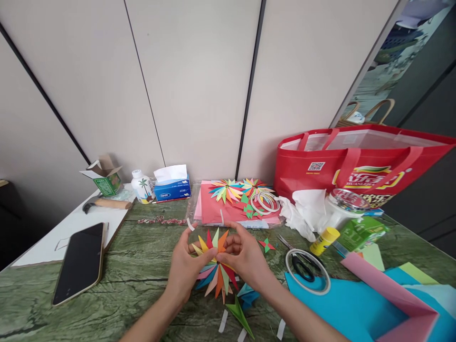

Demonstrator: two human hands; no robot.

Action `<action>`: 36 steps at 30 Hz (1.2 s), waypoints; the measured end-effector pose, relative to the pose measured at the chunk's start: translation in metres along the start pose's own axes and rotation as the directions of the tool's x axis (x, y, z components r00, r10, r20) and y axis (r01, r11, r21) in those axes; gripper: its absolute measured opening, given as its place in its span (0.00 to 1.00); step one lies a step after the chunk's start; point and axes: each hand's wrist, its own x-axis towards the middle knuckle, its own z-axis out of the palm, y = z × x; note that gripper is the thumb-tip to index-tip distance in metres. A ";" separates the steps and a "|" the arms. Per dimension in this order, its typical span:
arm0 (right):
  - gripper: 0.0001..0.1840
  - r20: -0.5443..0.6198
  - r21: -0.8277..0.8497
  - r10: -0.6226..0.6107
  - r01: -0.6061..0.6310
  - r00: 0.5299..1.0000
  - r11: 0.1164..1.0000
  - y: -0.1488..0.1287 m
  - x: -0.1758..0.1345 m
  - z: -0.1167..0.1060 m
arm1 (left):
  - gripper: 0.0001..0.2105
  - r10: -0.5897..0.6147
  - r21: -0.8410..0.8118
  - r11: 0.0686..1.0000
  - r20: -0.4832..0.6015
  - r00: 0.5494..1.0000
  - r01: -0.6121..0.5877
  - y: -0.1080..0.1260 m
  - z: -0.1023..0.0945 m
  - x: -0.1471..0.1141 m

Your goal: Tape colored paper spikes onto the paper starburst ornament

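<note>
- A dark-screened phone (pixel 79 263) is laid well to the left of the fingers, partly over a white board (pixel 39 249).
- A hooked tool with a wooden handle (pixel 113 204) is placed on that board, farther off than the phone, with an opened green box (pixel 107 184) set behind it.
- A white bottle (pixel 143 187) and a blue tissue box (pixel 173 191) are stood side by side, beyond the fingers and to their left.
- By the left hand (pixel 180 270), the near left of a multicoloured paper star (pixel 221 278) is pinched, the thumb being pressed close to its middle.
- The star is held up between both hands, its points fanned out below the thumbs.
- White strips (pixel 191 224) are seen at the raised index fingertips.
- Beyond the fingers, two more pointed stars (pixel 226 191) and some tape rings (pixel 265 204) are rested on red sheets (pixel 210 204).
- By the right hand (pixel 249 259), the star is pinched from the other side, between thumb and fingers.
- A green folded piece (pixel 239 314) is left on the counter (pixel 142 285), nearer than the fingers.
- Right of the fingers, scissors (pixel 301 270) are lain over by a white ring (pixel 328 281); a yellow glue stick (pixel 325 241) is found just beyond.
- Farther right, blue paper (pixel 342 304) is spread, and a red bag (pixel 306 166) is stood behind.
</note>
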 end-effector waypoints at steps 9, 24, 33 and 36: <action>0.37 0.029 0.019 0.033 -0.034 0.999 0.999 -0.003 0.003 -0.004 | 0.40 -0.082 -0.067 0.994 0.041 0.996 0.085 0.004 0.000 0.002; 0.33 -0.083 0.167 0.015 -0.001 0.996 0.986 -0.008 0.001 0.000 | 0.38 -0.065 -0.003 0.998 -0.053 0.996 0.065 0.004 -0.001 0.000; 0.29 -0.090 0.160 -0.027 0.041 0.996 0.986 -0.007 -0.001 0.004 | 0.40 -0.076 -0.049 0.996 -0.076 0.994 0.072 0.004 -0.001 0.000; 0.29 -0.088 0.158 -0.020 0.034 0.996 0.987 -0.006 0.000 0.003 | 0.41 -0.064 -0.052 0.997 -0.065 0.996 0.061 0.003 -0.001 0.001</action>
